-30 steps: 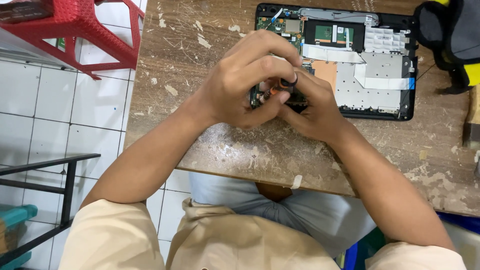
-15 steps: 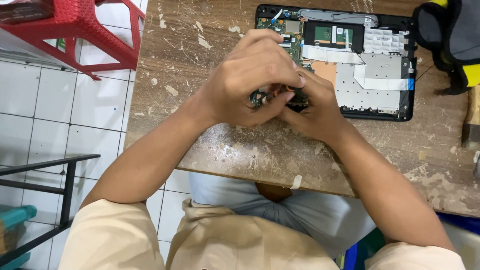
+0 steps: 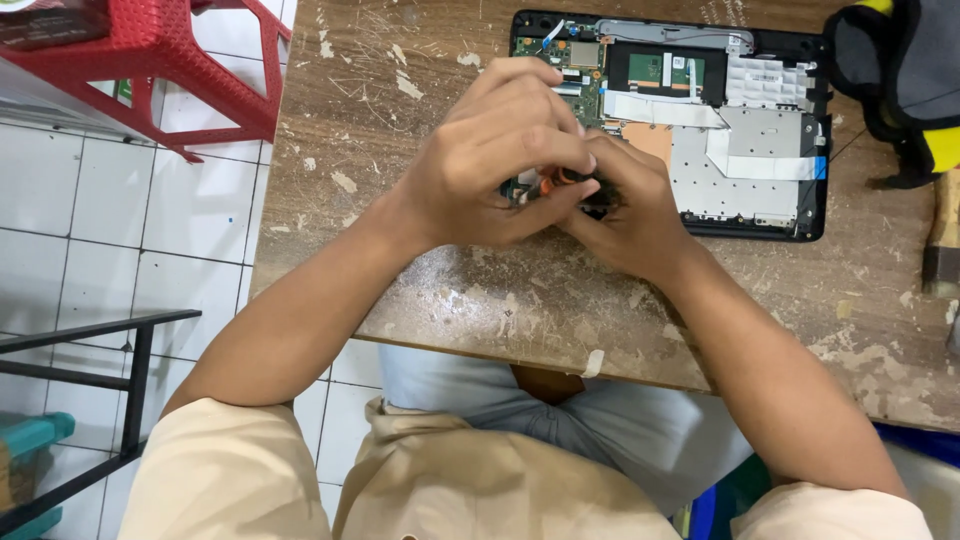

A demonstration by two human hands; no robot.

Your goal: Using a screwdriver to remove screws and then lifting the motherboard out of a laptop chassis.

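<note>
An opened laptop base [image 3: 740,150] lies on the worn wooden table [image 3: 400,110], its green circuit board and silver shielding exposed. My left hand [image 3: 500,160] and my right hand [image 3: 630,210] are pressed together at the laptop's near left corner, fingers curled around a small dark part with orange bits [image 3: 565,185]. Most of that part is hidden by my fingers, so which hand grips it is unclear.
A red plastic stool [image 3: 160,60] stands on the white tiled floor at the upper left. A black and yellow bag [image 3: 900,80] sits on the table's right side. A black metal frame [image 3: 100,350] is at the lower left, beside something teal.
My hands stayed at the same corner of the laptop; the fingers shifted slightly around the small part.
</note>
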